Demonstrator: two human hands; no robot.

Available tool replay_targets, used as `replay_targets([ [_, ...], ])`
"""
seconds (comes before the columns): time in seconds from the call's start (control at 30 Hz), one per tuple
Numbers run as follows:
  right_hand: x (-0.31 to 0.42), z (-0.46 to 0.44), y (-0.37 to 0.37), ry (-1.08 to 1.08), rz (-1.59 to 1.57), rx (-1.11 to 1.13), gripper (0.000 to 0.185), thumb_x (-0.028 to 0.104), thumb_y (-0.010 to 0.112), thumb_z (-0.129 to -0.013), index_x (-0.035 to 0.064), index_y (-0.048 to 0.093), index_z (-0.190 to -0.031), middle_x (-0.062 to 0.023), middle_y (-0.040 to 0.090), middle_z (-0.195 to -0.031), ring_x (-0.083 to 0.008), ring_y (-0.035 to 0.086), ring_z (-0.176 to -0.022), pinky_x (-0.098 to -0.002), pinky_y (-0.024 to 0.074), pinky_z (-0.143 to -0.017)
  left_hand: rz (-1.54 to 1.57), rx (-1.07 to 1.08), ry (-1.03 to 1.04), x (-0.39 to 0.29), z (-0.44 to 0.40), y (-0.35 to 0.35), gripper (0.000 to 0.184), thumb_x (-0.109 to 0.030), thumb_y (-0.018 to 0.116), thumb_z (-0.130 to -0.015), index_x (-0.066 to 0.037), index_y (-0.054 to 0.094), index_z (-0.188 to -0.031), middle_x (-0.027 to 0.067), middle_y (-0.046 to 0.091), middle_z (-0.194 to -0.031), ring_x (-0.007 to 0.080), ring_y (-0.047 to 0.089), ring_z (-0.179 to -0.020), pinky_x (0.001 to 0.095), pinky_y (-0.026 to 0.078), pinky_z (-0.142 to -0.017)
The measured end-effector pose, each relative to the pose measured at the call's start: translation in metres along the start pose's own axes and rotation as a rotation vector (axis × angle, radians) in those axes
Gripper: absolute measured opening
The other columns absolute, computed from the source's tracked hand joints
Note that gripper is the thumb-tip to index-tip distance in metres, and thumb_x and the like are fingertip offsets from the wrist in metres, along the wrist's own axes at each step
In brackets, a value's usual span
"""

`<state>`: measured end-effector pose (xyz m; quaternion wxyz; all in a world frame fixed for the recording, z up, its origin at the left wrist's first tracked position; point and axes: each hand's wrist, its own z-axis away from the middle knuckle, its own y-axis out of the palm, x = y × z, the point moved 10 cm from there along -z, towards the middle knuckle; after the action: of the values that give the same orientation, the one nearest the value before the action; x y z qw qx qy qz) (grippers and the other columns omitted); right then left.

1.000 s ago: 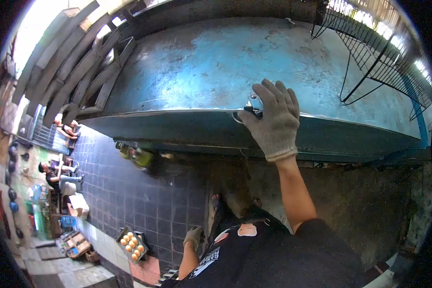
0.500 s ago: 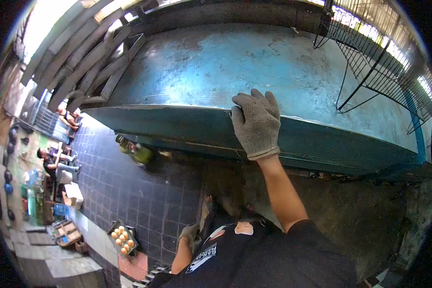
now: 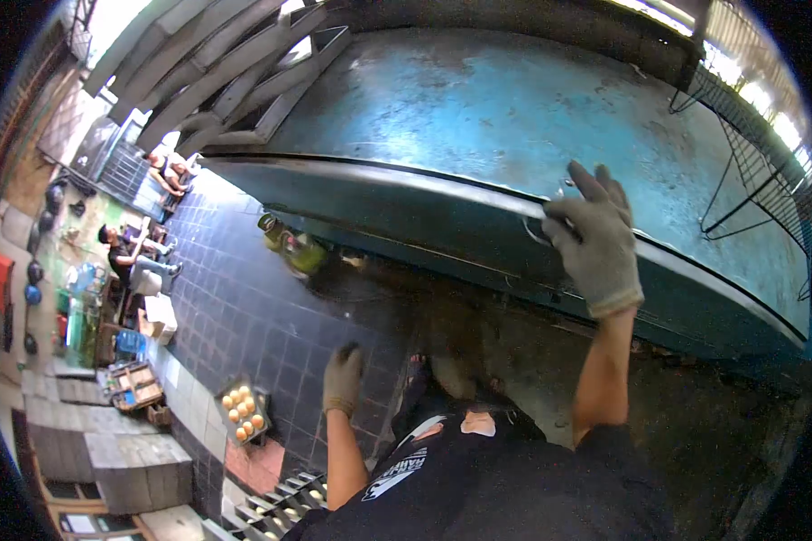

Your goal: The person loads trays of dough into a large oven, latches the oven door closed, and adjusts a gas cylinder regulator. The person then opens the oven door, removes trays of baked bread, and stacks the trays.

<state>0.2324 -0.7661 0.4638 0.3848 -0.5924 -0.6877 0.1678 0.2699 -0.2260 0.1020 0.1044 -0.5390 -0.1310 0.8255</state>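
Note:
My right hand [image 3: 600,257], in a grey glove, is at the top edge of the blue front panel [image 3: 424,203] of a large metal box. Its fingers hook over the edge, somewhat apart, and the thumb is beside a small metal latch or handle [image 3: 537,230]. A dark line separates the panel's bright edge from the blue top surface [image 3: 514,108]. My left hand [image 3: 343,379], gloved too, hangs low over the dark tiled floor, touching nothing that I can see. Its fingers are blurred.
Slatted grey frames [image 3: 244,81] lean at the top left, and a black wire rack [image 3: 753,171] stands on the right of the top. A crate with several round buns [image 3: 242,413] is at lower left. Two people [image 3: 131,257] [image 3: 171,171] sit far left. Green cylinders [image 3: 302,254] stand under the box.
My right hand has shifted right along the edge, and a dark gap now shows behind the panel's edge. My left hand has lifted away from my body. The view has turned.

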Motion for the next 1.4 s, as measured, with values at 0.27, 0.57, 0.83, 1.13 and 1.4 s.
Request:
replay_targets([
  [0.27,0.097,0.093,0.032,-0.199,-0.016,0.372,0.047,0.034,0.091,-0.083,0.0171,0.082,-0.126,-0.0177,0.075,-0.145,-0.0486,0.068,-0.135,-0.0669,0.0509,-0.12,-0.011,-0.019,0.624,-0.323,-0.01,-0.055,0.04,-0.015,0.067,-0.112,0.0,0.073,-0.149,0.0106,0.08,-0.135,0.0208,0.072,-0.124,0.0365,0.056,-0.114],
  [0.57,0.132,0.291,0.135,0.095,0.162,0.669,0.046,0.016,0.08,-0.089,0.0161,0.078,-0.135,-0.0179,0.072,-0.149,-0.0457,0.065,-0.141,-0.0663,0.0436,-0.129,-1.179,0.521,0.647,-0.282,-0.255,0.071,0.063,-0.047,0.068,-0.109,-0.01,0.069,-0.16,0.0271,0.068,-0.162,0.0465,0.067,-0.148,0.0541,0.052,-0.128],
  [0.83,0.112,0.353,0.159,0.466,0.496,0.55,0.081,0.014,0.083,-0.084,0.0247,0.065,-0.162,-0.0183,0.055,-0.176,-0.0501,0.05,-0.161,-0.0691,0.034,-0.138,-1.011,0.337,1.27,-0.31,-0.315,0.16,0.066,-0.052,0.06,-0.113,-0.009,0.065,-0.161,0.0279,0.066,-0.162,0.0516,0.06,-0.153,0.0595,0.047,-0.131],
  [1.13,0.116,0.321,0.135,0.585,0.304,0.592,0.101,0.039,0.098,-0.08,0.0233,0.059,-0.171,-0.0185,0.053,-0.179,-0.0538,0.049,-0.161,-0.0654,0.0394,-0.135,-1.126,0.408,1.071,-0.275,-0.343,0.148,0.049,-0.039,0.055,-0.117,-0.005,0.075,-0.146,0.0279,0.074,-0.148,0.0508,0.07,-0.135,0.063,0.056,-0.115],
  [1.4,0.087,0.32,0.13,1.102,-0.27,0.078,0.083,0.028,0.087,-0.102,0.0088,0.052,-0.175,-0.0192,0.065,-0.167,-0.0355,0.067,-0.148,-0.0462,0.0547,-0.123,-1.384,0.546,0.98,-0.191,-0.23,0.035,0.028,-0.027,0.068,-0.108,-0.006,0.083,-0.12,0.028,0.08,-0.12,0.0488,0.078,-0.111,0.0602,0.062,-0.096],
])
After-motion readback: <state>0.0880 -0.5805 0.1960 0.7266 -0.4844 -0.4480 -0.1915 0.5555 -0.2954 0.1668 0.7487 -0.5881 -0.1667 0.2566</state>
